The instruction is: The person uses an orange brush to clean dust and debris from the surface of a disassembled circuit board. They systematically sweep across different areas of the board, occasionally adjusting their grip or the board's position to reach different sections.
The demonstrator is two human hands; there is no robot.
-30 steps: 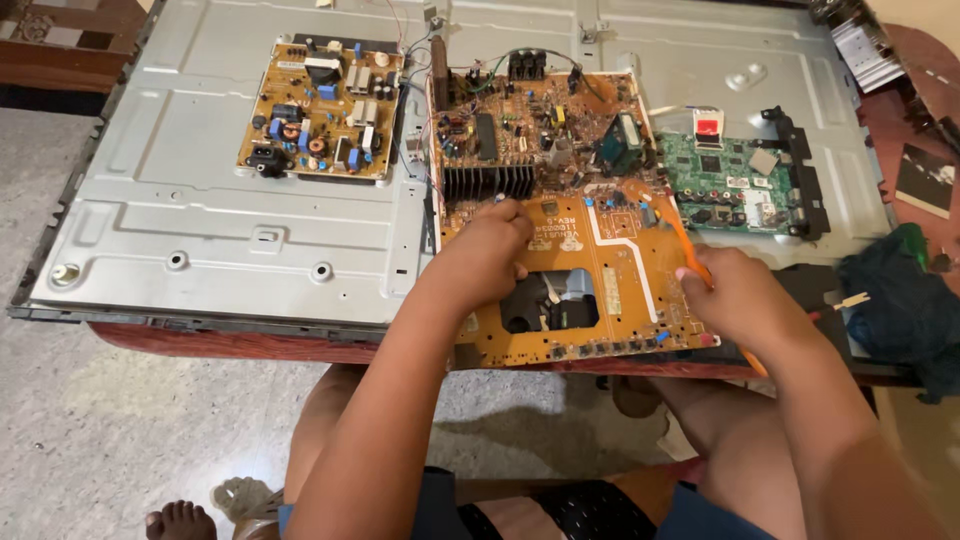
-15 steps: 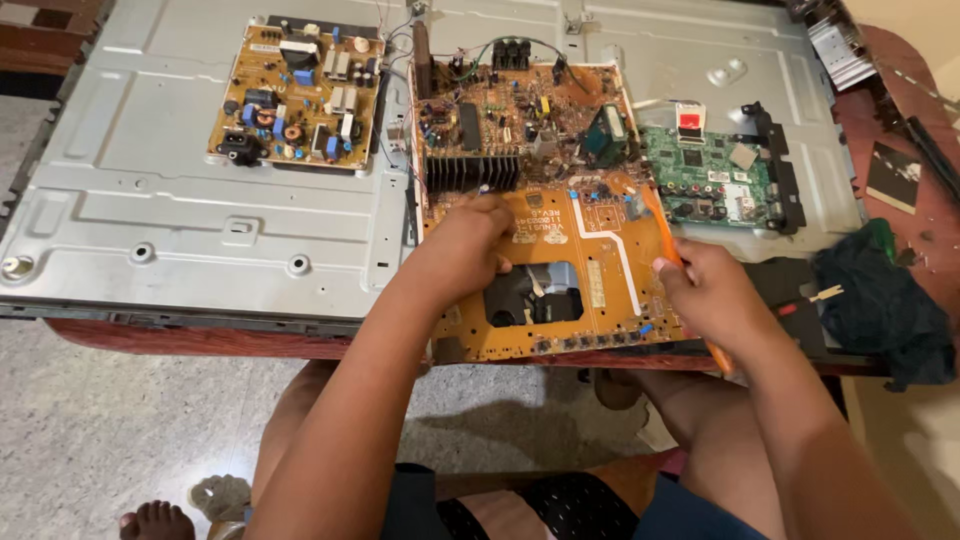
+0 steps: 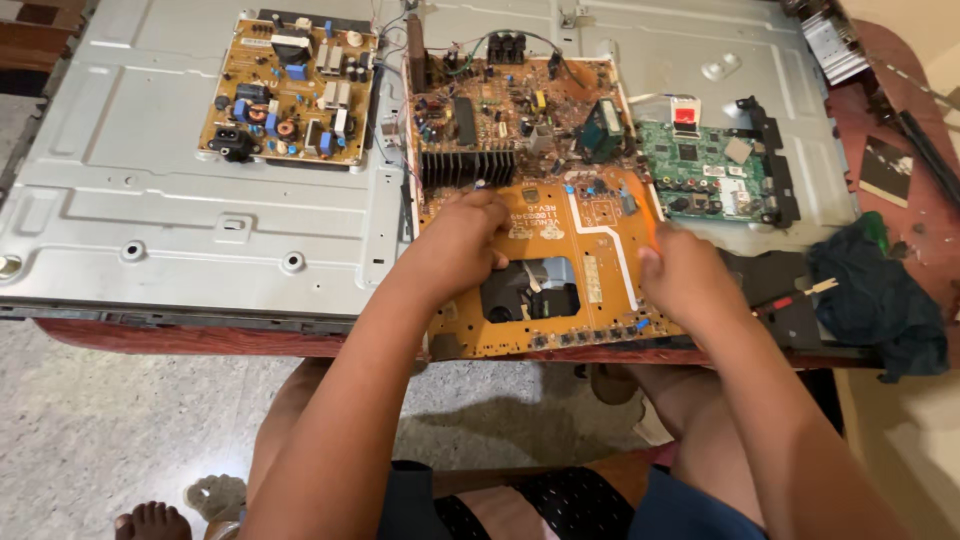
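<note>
Orange-brown board: the large orange-brown printed circuit board (image 3: 560,250) with white tracks and a rectangular cut-out lies flat at the near edge of the table, on top of the grey sheet-metal back panel (image 3: 180,200) — its far half carries a black finned heat sink (image 3: 468,166) and dense small parts.
Left hand: the left hand (image 3: 462,240) rests on the board just beside the cut-out, fingers curled down and pressing on its surface — clenched loosely, holding nothing that I can make out.
Right hand: the right hand (image 3: 690,275) is closed around a thin orange-handled tool (image 3: 652,228), only the tip of which shows above the knuckles, at the board's right edge.
Step in hand: by the look of it, the board is being steadied with one hand while the tool works at its right side; which point it touches is hidden by the hand.
Next move calls for: a firm hold on the board, and a small, exact motion of the tool tip, since parts stand close together there.
Further right: a green circuit board (image 3: 710,170) with a black bracket, and a dark blue-green cloth (image 3: 880,295) at the table's edge.
Far left: a smaller yellow-brown power board (image 3: 290,90) fixed on the panel, well apart from both hands.
</note>
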